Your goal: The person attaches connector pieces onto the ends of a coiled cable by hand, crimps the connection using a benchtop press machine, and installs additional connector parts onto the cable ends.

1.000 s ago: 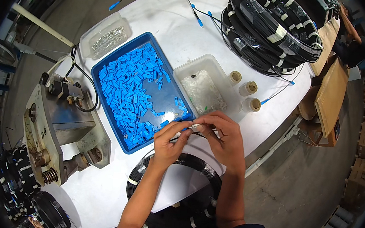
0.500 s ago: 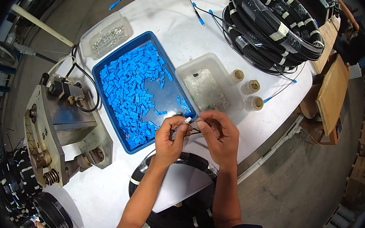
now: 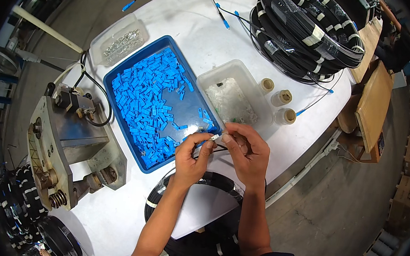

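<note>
Through the head view, the only feed I have, I see both bare hands raised over the worktop [image 3: 116, 228], toward its near right edge. My left hand [image 3: 192, 157] grasps a small white piece [image 3: 215, 137], pinched between thumb and index finger; from my station the piece is too small for me to make out its form. It sits, in my view, beside the nearest right-hand corner of the blue tray [image 3: 173, 106]. My right hand [image 3: 245, 155] has thumb and forefinger brought together just beside the white piece, and I cannot tell whether they grasp anything. A thin black cable [image 3: 221, 149] shows in the gap between the hands. Blue clips [image 3: 140, 104] heap up along the tray's left side, with a few loose ones near its right corner. A clear bin [image 3: 254, 91] of small translucent parts stands against the tray's right side, and three short tubes [image 3: 282, 98] stand beyond it, toward the worktop's right edge. At the far left edge I have a clear tub [image 3: 118, 30] of shiny bits, and nearer along that edge a metal machine [image 3: 83, 138]. A big stack of black coils [image 3: 298, 28] occupies the far right corner; a smaller coil [image 3: 155, 192] lies at the near edge, below my wrists.
</note>
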Available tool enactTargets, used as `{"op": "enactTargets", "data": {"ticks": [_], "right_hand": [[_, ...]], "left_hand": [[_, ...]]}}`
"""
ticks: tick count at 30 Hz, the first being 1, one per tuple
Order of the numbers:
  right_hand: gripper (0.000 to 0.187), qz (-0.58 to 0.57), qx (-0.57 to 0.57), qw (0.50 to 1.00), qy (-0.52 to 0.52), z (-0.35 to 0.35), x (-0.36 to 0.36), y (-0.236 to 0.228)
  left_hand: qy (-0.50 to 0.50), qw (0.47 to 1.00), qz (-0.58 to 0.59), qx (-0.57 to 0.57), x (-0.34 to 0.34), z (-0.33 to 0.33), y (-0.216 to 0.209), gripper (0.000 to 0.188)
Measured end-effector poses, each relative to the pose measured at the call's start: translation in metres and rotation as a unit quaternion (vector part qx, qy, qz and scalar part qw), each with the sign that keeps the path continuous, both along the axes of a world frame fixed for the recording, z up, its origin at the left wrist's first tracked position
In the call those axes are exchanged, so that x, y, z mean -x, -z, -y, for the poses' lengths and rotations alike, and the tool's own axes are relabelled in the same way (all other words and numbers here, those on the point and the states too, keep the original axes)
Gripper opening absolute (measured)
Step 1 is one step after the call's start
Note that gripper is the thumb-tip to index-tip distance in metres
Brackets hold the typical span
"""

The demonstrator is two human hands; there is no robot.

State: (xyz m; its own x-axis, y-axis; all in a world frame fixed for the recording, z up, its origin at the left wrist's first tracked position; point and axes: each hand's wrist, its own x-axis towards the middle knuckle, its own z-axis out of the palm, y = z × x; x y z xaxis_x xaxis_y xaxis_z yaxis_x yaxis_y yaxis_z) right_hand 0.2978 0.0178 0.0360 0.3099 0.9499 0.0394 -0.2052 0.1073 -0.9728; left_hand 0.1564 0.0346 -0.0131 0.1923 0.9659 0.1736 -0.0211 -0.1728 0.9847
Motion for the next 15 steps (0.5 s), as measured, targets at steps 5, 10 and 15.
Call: {"op": "enactTargets", "data": {"ticks": [5, 10, 15], "right_hand": [[0.023, 0.381, -0.035, 0.919, 0.093, -0.01, -0.009, -0.003], [0.024, 0.436, -0.027, 0.895, 0.085, -0.014, -0.012, -0.002], [0.021, 0.427, -0.028, 0.898, 0.098, -0.015, -0.013, -0.004]], "left_hand": [[-0.007, 1.0, 0.015, 0.015, 0.0, 0.001, -0.002, 0.015], [-0.026, 0.999, 0.02, 0.015, 0.001, 0.0, -0.006, 0.015], [-0.031, 0.999, 0.027, 0.009, 0.001, -0.001, -0.003, 0.016]]}}
